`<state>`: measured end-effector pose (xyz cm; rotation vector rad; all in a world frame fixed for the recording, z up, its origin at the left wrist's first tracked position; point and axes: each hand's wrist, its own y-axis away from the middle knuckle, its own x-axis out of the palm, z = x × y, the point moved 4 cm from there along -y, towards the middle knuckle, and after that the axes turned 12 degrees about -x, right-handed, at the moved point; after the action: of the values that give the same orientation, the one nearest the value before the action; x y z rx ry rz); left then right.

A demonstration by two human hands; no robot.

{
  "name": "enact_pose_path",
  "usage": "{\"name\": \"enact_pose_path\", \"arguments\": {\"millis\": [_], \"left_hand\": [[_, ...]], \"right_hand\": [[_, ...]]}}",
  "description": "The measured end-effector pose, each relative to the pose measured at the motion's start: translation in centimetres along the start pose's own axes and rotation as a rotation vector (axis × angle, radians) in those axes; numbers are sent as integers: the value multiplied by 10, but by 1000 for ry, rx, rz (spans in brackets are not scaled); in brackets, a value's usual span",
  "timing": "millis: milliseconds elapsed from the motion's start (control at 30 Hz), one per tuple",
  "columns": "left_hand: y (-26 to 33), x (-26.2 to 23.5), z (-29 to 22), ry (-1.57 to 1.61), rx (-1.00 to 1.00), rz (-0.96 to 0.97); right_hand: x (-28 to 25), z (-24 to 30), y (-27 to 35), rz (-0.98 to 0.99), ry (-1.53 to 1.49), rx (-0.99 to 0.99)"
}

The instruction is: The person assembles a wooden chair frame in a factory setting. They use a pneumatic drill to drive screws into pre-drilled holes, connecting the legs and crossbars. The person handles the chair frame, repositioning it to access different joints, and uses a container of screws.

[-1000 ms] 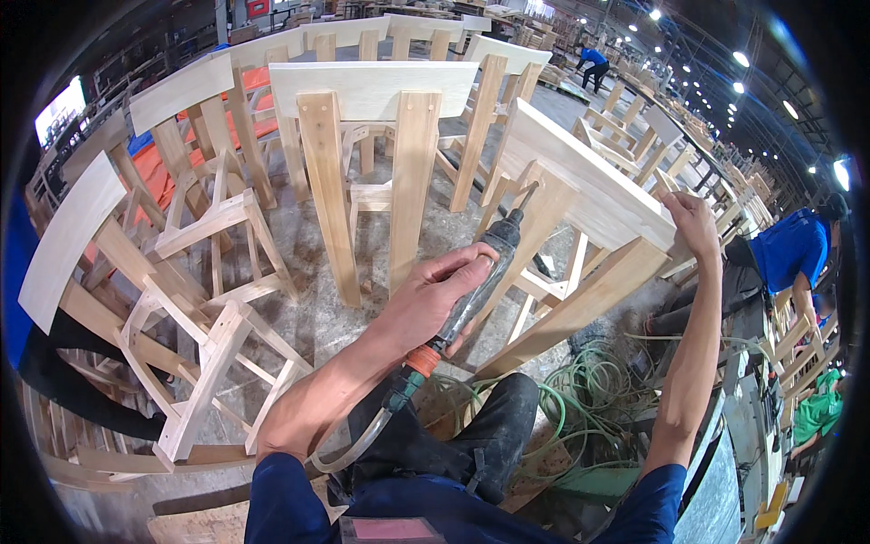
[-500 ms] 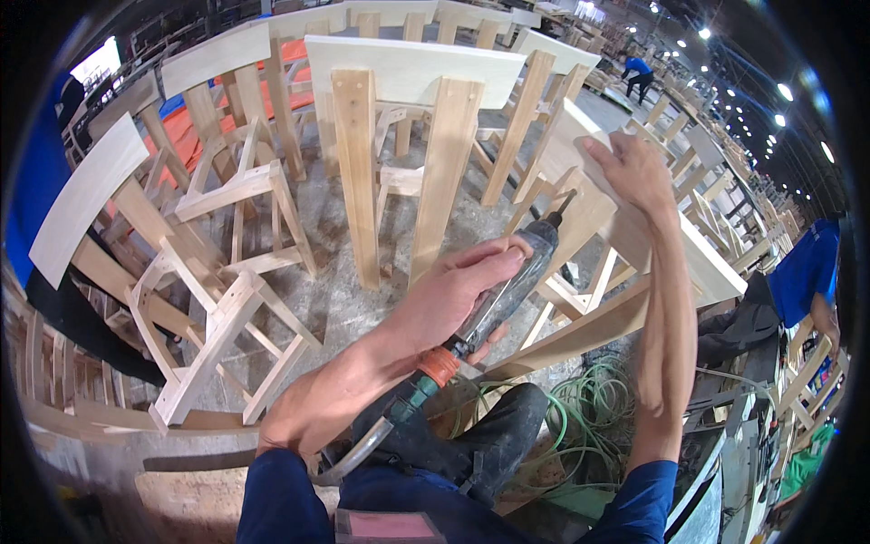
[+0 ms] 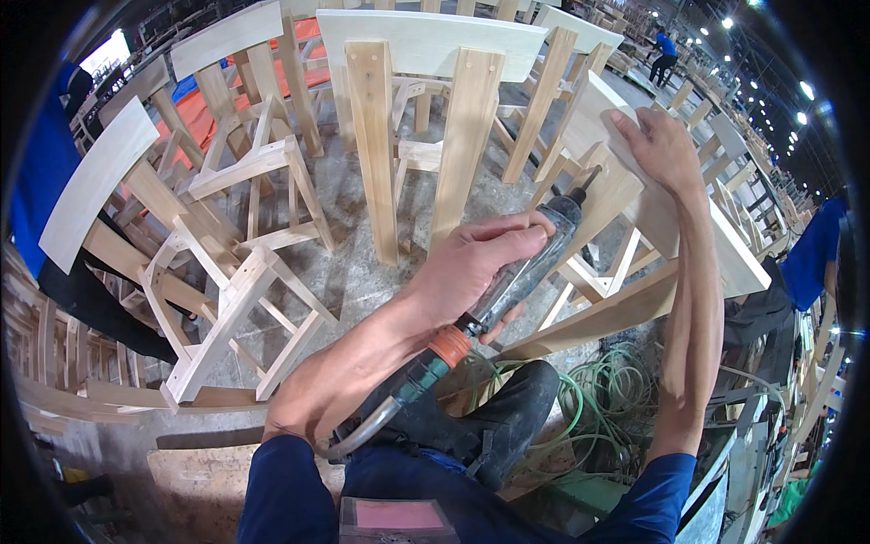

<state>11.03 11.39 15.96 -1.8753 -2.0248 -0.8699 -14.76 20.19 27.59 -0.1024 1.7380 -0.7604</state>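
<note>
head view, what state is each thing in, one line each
long grey pneumatic screwdriver: gripped in left hand, tip at the tilted frame
pale wooden chair frame: tilted, right hand flat on its backrest
green coiled air hose: loose on the floor
unfinished wooden chair frame at left: lying on its side

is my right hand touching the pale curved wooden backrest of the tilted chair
Touching. The head view shows the right hand lying flat on the pale curved wooden backrest.
</note>
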Motion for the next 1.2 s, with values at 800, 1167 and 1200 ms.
{"name": "enact_pose_path", "arguments": {"millis": [800, 1167, 1200], "left_hand": [[16, 1, 14, -5, 21, 23], [3, 0, 10, 29, 26, 28], [2, -2, 7, 24, 24, 65]], "right_hand": [[-2, 2, -1, 58, 37, 85], [2, -2, -2, 22, 65, 37], [2, -2, -3, 22, 60, 34]]}}
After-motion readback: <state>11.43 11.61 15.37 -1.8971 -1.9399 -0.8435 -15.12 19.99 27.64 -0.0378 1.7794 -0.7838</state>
